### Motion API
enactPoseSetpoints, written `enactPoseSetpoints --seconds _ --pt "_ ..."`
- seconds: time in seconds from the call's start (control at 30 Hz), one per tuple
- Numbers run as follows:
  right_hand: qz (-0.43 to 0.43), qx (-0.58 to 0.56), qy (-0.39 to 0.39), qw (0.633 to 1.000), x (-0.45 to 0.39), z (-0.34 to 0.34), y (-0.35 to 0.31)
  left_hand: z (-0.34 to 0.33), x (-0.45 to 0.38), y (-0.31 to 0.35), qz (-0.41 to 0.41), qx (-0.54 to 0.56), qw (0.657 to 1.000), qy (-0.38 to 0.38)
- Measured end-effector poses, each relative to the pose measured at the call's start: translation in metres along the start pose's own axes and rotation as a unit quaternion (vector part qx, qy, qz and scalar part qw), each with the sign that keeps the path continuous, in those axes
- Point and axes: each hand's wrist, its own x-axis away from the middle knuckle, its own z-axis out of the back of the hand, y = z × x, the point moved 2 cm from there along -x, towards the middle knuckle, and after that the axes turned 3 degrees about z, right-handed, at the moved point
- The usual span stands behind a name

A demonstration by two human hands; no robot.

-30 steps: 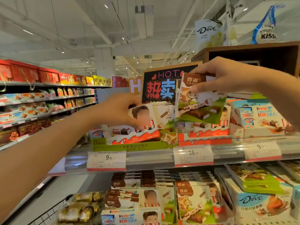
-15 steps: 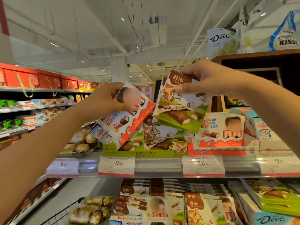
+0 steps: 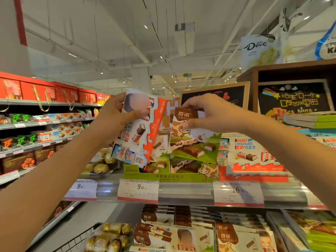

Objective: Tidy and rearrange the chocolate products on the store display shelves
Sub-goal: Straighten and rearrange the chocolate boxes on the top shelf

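1. Leftmost, aisle shelves (image 3: 45,122) carry red gift boxes (image 3: 38,90) and small packets, blurred.
2. Next, the left hand (image 3: 116,115) clamps thumb and fingers on a flat, glossy white-and-orange Kinder box (image 3: 141,131), tilted above the shelf edge.
3. Beside it, the right hand (image 3: 205,111) pinches the brown top of a cow-printed chocolate pack (image 3: 192,142), nearly touching the Kinder box.
4. Below both, a green cardboard tray (image 3: 171,176) holds similar packs, partly hidden.
5. Right, stacked Kinder boxes (image 3: 252,153) stand upright; a chalkboard sign (image 3: 294,99) sits behind.
6. Price tags (image 3: 138,190) line the shelf lip, small print illegible.
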Motion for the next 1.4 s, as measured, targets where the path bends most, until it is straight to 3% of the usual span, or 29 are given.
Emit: enactPoseSetpoints --seconds 0.2,0.33,0.53,0.67,0.83,1.03,1.3,1.4 --pt "0.018 0.041 -0.028 0.999 -0.011 -0.003 -0.002 0.012 -0.007 0.017 -0.036 0.016 0.999 -0.022" --pt "0.034 0.04 -0.034 0.998 -0.01 -0.002 0.0 0.014 -0.004 0.039 -0.052 0.005 0.993 -0.102" --pt "0.035 0.009 -0.039 0.999 -0.015 -0.003 0.003 -0.001 0.008 0.045 -0.037 -0.185 0.957 -0.222" --pt "0.037 0.006 -0.049 0.998 -0.015 -0.008 0.005 -0.013 0.014 0.03 -0.012 -0.195 0.945 -0.26" --pt "0.041 0.004 -0.032 0.999 -0.013 -0.01 0.004 -0.016 0.016 0.017 -0.032 -0.209 0.942 -0.26" --pt "0.047 0.019 -0.011 0.999 -0.006 -0.018 0.008 -0.015 0.018 0.004 0.017 -0.19 0.927 -0.323" --pt "0.062 0.047 -0.018 0.997 0.012 -0.042 0.018 -0.018 0.023 0.002 0.012 -0.197 0.934 -0.297" --pt "0.044 -0.013 -0.013 0.999 0.014 -0.031 0.009 -0.029 0.021 0.002 -0.028 -0.224 0.938 -0.262"
